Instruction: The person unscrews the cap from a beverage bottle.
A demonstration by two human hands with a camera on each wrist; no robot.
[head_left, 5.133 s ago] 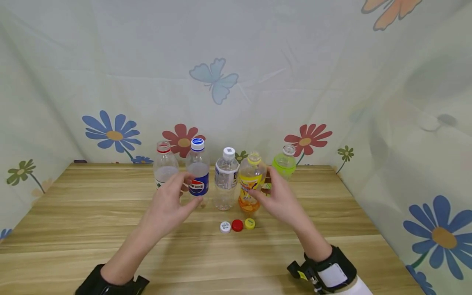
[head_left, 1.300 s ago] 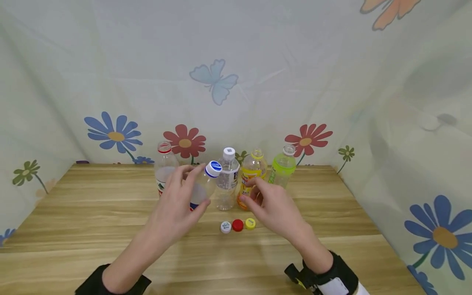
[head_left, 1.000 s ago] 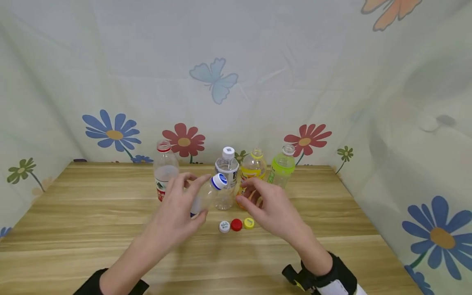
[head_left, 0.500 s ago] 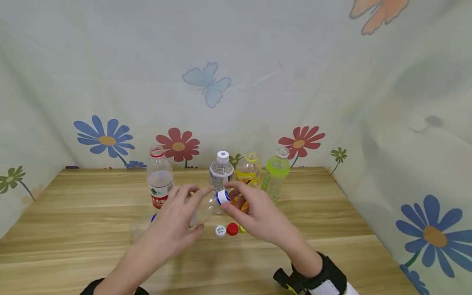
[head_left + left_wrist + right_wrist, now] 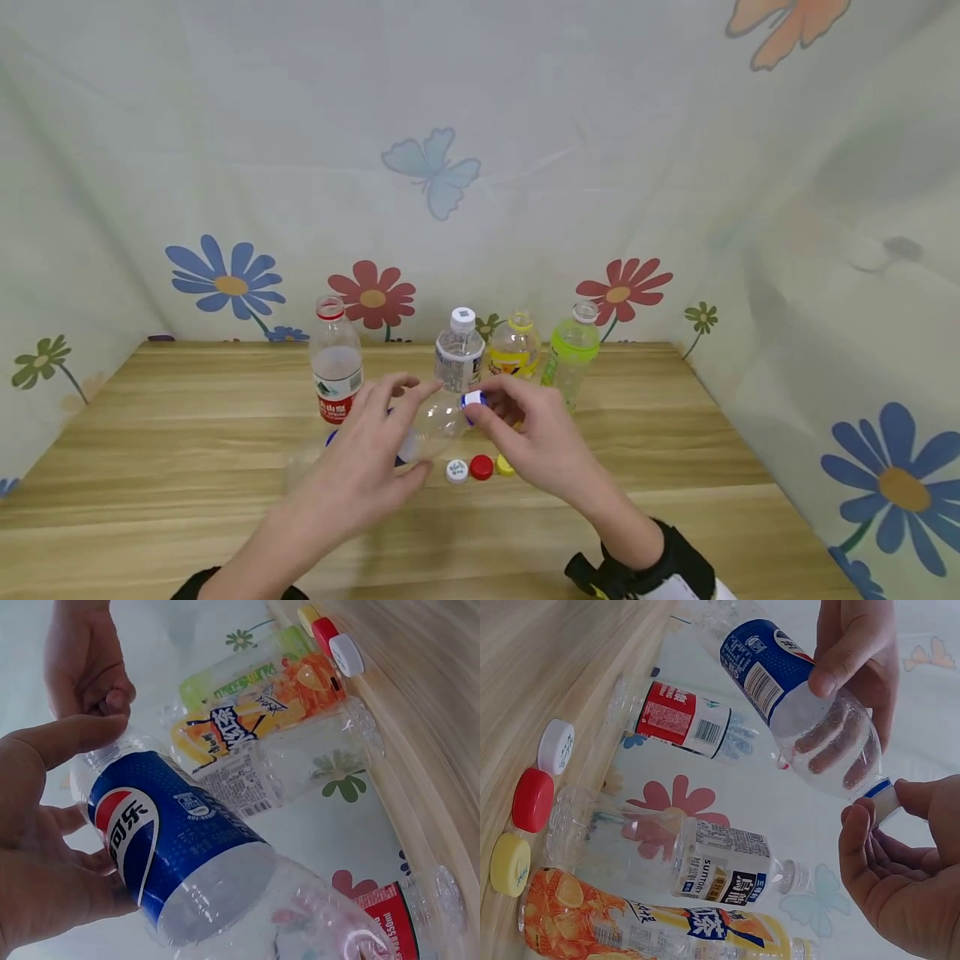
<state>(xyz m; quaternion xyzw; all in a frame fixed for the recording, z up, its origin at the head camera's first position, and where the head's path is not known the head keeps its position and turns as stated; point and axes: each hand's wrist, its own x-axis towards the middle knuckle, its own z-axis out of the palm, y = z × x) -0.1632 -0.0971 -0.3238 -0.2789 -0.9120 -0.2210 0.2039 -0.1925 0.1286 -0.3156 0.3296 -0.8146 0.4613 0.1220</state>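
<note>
Blue-label bottle (image 5: pixel 176 829) tilted, gripped in left hand (image 5: pixel 367 450); right hand (image 5: pixel 538 432) pinching its cap (image 5: pixel 885 804).

Two bare hands, close together in front of the person.
The left forearm (image 5: pixel 281 533) slants up from low on the person's left, the back of the left hand (image 5: pixel 375 454) turned up toward the head; its fingers arch forward in a loose-looking curve, with the thumb spread well below them, so that the whole hand makes a wide grip. The right forearm (image 5: pixel 618 521) angles in from the other side, and the right hand (image 5: pixel 536 433) is set in a pinch (a tidy one, from here), thumb against index finger, other fingers bent behind. The two sets of fingertips lie near each other but apart.
</note>
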